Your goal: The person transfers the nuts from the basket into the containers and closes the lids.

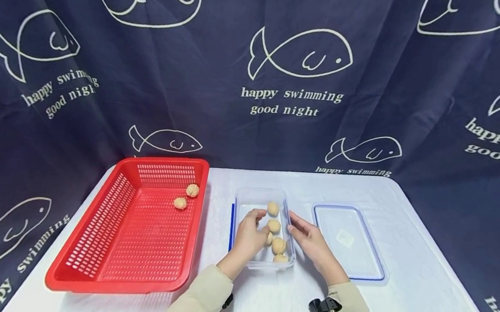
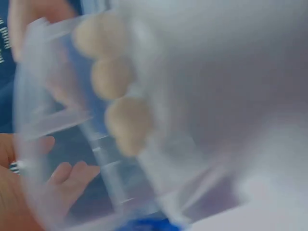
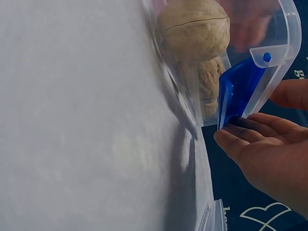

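A clear plastic food container (image 1: 245,263) stands mid-table, with several walnuts (image 1: 279,245) along its right side. My left hand (image 1: 249,236) reaches over its left part, fingers loosely bent. The thumb overlaps a walnut (image 1: 274,226) in the head view. In the blurred left wrist view, the fingers of the left hand (image 2: 72,180) show through the container wall with no walnut between them. My right hand (image 1: 311,240) is at the container's outer right side. In the right wrist view, its straight fingers (image 3: 240,137) touch the lower edge of a blue latch flap (image 3: 240,91).
On the left stands a red perforated basket (image 1: 147,287) with a walnut (image 1: 192,190) and another walnut (image 1: 179,203) near its far right corner. A clear lid with a blue seal (image 1: 346,240) lies right of the container. A dark printed curtain (image 1: 292,140) hangs behind the table.
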Demonstrator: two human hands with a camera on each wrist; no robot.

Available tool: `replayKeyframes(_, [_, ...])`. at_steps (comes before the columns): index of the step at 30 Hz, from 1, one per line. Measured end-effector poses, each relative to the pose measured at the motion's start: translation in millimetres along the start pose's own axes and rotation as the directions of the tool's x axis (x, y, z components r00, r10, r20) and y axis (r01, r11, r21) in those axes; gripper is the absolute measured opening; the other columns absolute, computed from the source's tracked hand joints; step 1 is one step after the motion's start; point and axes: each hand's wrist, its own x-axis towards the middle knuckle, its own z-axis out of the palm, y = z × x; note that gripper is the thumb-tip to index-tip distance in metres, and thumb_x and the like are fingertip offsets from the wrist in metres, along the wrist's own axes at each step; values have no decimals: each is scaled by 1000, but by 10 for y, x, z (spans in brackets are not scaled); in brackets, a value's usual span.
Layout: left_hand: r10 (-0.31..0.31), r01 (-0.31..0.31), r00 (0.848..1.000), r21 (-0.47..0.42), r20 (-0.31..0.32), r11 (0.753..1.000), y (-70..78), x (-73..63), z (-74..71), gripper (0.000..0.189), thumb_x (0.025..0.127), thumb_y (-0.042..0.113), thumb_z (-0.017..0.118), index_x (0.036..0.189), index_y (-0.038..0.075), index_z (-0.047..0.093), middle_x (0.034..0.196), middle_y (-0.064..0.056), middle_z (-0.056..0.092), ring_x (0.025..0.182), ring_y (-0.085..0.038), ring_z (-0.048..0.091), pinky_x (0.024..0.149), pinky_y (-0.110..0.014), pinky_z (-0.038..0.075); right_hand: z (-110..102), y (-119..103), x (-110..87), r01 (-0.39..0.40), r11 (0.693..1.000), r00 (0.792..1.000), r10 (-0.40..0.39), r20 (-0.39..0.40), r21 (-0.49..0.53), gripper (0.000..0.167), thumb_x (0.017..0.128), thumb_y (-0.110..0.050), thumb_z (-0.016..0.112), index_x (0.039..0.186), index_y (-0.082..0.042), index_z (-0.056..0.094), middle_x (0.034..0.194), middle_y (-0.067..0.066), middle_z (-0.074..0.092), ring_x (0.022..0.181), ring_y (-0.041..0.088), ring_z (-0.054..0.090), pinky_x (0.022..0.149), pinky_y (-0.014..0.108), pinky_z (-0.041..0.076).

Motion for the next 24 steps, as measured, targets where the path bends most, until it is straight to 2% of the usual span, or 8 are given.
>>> replayKeyframes(6, [129,-126,991,-107,19,986,440,137,-196,34,86,-5,60,120,-7,58,117,-21,63,112,-33,60,97,-32,48,-9,-1,-2,10,1000,1000,-10,1,2,52,100,-16,52,146,1,35,149,19,37,138,31,34,113,39,24])
replayKeyframes(12, [175,-163,984,-209,42,964,793,301,-425,32,87,-4,61,119,-4,60,115,-19,65,110,-29,61,95,-28,49,-11,26,-6,23,1000,1000,-23,0,6,52,99,-15,53,145,2,35,148,20,37,137,32,34,113,38,24])
replayKeyframes(15, [205,-193,978,-224,31,955,874,387,-566,31,86,-4,61,117,-5,61,113,-20,66,108,-30,62,93,-30,50,-14,36,-14,20,1000,1000,-20,-5,5,52,99,-15,53,145,1,36,148,20,38,137,32,34,113,39,25])
replayKeyframes(18, [216,-210,976,-234,-1,949,895,472,-733,30,86,-6,61,116,-7,62,112,-22,66,106,-33,62,92,-33,51,-14,48,-14,9,1000,1000,-9,-6,6,52,98,-15,54,145,0,37,147,19,39,137,32,35,113,40,24])
replayKeyframes(24, [182,-196,980,-270,-77,943,807,646,-1102,30,87,-8,61,116,-10,60,113,-25,65,108,-35,61,94,-35,50,-15,38,-8,-1,1000,1000,1,1,12,53,99,-17,53,146,0,35,148,19,37,138,32,33,113,40,24])
